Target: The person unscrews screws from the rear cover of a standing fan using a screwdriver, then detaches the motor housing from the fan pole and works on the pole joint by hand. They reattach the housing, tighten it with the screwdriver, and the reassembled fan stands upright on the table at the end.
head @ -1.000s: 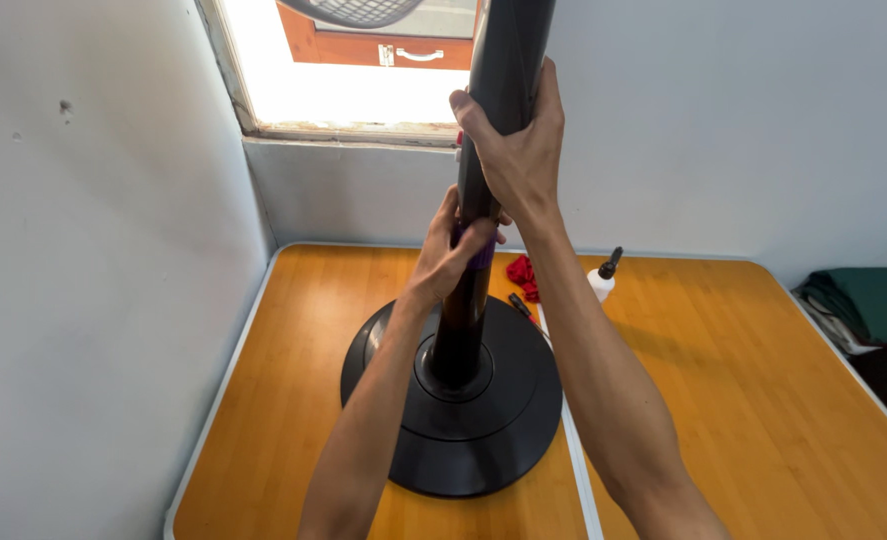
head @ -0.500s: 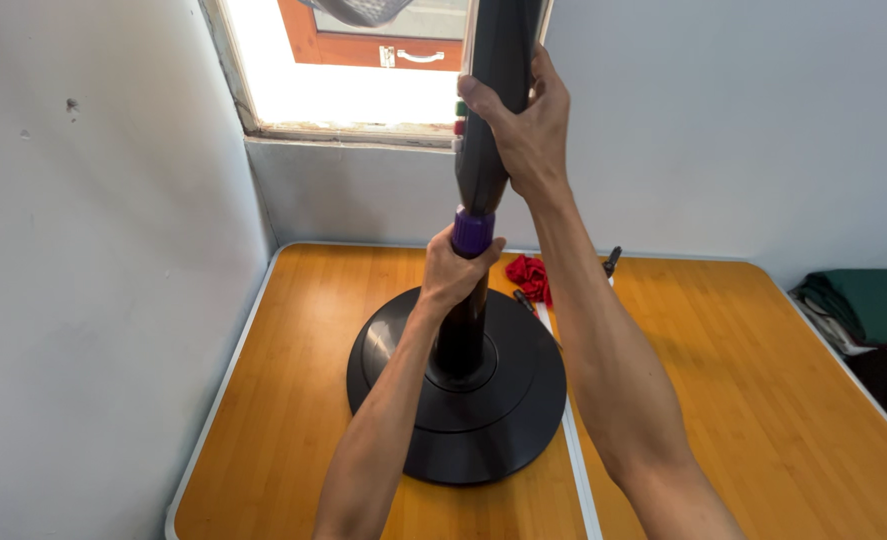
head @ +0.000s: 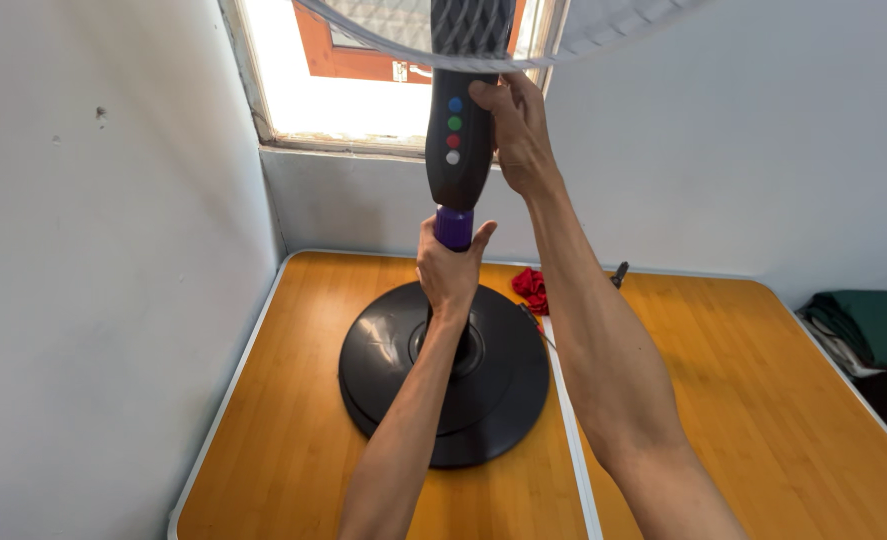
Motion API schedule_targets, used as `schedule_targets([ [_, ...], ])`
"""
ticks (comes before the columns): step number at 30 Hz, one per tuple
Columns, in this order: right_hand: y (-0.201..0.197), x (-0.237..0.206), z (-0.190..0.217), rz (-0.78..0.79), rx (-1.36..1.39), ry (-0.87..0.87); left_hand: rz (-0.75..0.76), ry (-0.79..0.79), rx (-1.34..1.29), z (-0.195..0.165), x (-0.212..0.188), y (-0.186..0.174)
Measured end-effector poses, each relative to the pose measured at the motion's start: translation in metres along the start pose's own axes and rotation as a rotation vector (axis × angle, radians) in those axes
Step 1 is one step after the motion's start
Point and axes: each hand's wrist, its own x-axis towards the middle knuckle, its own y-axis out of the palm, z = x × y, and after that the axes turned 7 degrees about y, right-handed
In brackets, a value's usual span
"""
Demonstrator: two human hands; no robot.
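A black pedestal fan stands on a wooden table [head: 293, 440]. Its round black base [head: 493, 400] rests near the table's middle. My left hand [head: 450, 268] grips the pole just under a purple collar [head: 454, 227]. Higher up, my right hand [head: 515, 130] holds the side of the black control column [head: 455, 160], which carries several coloured buttons. The fan's wire grille [head: 483, 30] fills the top of the view. The pole below my left hand is hidden by my forearm.
A red cloth [head: 531, 288] and a small dark-capped bottle [head: 618, 274] lie behind the base. Folded green fabric [head: 868, 325] sits at the right edge. White walls close in on the left and behind, with a bright window [head: 363, 90] above.
The view has tilted up, bringing the coloured buttons and the grille into sight. My left hand has slid up the pole to just under the purple collar. My right hand keeps its hold on the column.
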Motion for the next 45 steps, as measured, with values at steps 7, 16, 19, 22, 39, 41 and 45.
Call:
schedule_targets([
  [7,-0.025,0.003,-0.018,0.083,0.17,-0.013,0.21,0.076,-0.055,0.023,0.005,-0.006],
  [16,-0.039,0.007,-0.015,0.11,0.103,0.041,0.188,0.122,-0.033,0.014,0.001,0.008],
  [19,-0.035,0.002,-0.014,0.118,0.023,0.031,0.249,0.108,-0.082,0.018,0.002,0.006],
  [22,-0.026,-0.004,-0.017,0.084,0.018,0.017,0.276,0.11,-0.081,0.02,0.004,0.001],
  [39,-0.01,-0.015,0.004,-0.097,-0.095,-0.067,0.369,0.476,-0.443,-0.039,0.056,-0.003],
  [41,-0.01,-0.017,0.003,-0.093,-0.106,-0.062,0.394,0.403,-0.427,-0.036,0.055,-0.005],
  [45,-0.008,-0.018,0.001,-0.076,-0.071,-0.033,0.417,0.348,-0.432,-0.034,0.055,-0.005],
])
